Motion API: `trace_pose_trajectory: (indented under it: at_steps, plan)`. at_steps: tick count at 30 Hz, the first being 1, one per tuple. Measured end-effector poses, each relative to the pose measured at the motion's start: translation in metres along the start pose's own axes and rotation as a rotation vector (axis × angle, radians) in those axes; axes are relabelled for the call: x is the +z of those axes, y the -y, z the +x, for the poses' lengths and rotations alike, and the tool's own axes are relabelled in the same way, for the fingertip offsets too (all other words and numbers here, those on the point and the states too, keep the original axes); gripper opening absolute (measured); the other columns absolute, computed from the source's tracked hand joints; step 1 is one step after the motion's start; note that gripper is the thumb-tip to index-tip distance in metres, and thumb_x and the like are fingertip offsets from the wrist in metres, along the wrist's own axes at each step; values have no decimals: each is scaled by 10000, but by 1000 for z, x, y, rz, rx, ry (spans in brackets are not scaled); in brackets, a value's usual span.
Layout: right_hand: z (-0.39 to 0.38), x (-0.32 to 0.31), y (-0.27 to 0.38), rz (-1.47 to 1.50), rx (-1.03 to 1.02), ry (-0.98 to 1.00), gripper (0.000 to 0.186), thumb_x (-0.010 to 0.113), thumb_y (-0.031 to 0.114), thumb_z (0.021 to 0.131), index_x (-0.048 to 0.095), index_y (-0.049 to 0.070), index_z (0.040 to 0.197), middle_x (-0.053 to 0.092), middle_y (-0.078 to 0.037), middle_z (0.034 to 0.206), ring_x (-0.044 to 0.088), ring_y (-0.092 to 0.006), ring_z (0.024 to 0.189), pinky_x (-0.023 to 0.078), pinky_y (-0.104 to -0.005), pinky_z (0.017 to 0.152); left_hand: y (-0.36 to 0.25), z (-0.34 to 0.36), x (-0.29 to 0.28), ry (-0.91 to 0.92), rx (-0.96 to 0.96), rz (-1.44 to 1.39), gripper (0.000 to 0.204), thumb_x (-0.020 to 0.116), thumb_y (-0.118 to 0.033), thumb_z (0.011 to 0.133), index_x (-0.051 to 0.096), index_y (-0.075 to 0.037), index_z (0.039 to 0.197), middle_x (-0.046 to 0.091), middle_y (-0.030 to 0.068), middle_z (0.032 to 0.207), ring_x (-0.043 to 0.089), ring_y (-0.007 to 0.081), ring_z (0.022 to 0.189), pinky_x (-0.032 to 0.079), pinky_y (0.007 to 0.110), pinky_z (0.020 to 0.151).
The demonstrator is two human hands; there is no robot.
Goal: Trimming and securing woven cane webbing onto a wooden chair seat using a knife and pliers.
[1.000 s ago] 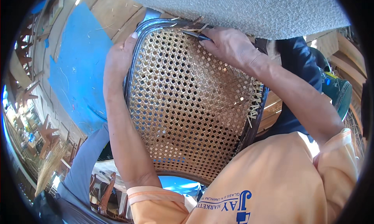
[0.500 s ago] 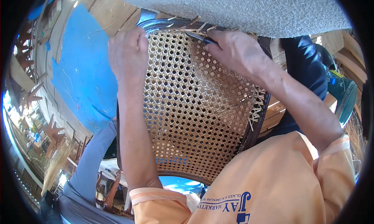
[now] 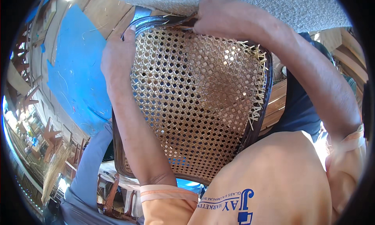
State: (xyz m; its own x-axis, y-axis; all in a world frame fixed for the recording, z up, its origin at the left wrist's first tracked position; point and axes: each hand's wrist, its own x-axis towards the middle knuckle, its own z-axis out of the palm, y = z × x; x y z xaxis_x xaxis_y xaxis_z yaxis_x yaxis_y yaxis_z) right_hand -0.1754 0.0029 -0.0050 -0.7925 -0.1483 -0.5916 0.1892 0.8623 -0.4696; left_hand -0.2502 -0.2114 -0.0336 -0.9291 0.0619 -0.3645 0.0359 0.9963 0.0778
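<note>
A dark wooden chair frame (image 3: 269, 74) with a woven cane panel (image 3: 179, 96) lies tilted across my lap. Short cane ends (image 3: 258, 90) stick out along its right side. My left hand (image 3: 118, 60) grips the frame's far left corner, thumb on the rim and fingers mostly hidden behind it. At the far edge my right hand (image 3: 218, 17) is closed, knuckles up, beside thin strips on the rim. What its fingers hold is hidden.
A blue sheet (image 3: 78, 76) lies on the wooden boards at left. Grey textured cloth (image 3: 289, 10) covers the far side. A bundle of straw-like strands (image 3: 56, 170) stands at lower left. Wooden planks (image 3: 277, 103) show on the right.
My right hand has moved up and left onto the far rim, and the pointed dark-handled tool it held no longer shows. My left hand has shifted slightly left and down with the frame.
</note>
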Motion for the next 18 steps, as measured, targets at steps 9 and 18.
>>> trace_pose_trajectory:
  at_steps: [9, 18]
  plan:
    - [0, 52, -35, 117, -99, -227, 314, 458, 214, 877, 613, -52, 817, 602, -151, 701, 599, -247, 602, 517, -380, 597, -9, -4, 0, -30, -32, 87, 526, 423, -508, 880, 609, -74, 1111, 619, 203, 1080, 569, 366, 1040, 429, 442, 876]
    - [-6, 77, -32, -332, -130, -272, 304, 469, 286, 925, 572, 33, 1058, 607, -151, 812, 632, -263, 655, 543, -376, 594, 7, 2, 7, -72, 39, 106, 536, 416, -521, 878, 599, -80, 1121, 617, 212, 1072, 566, 390, 1023, 432, 458, 866]
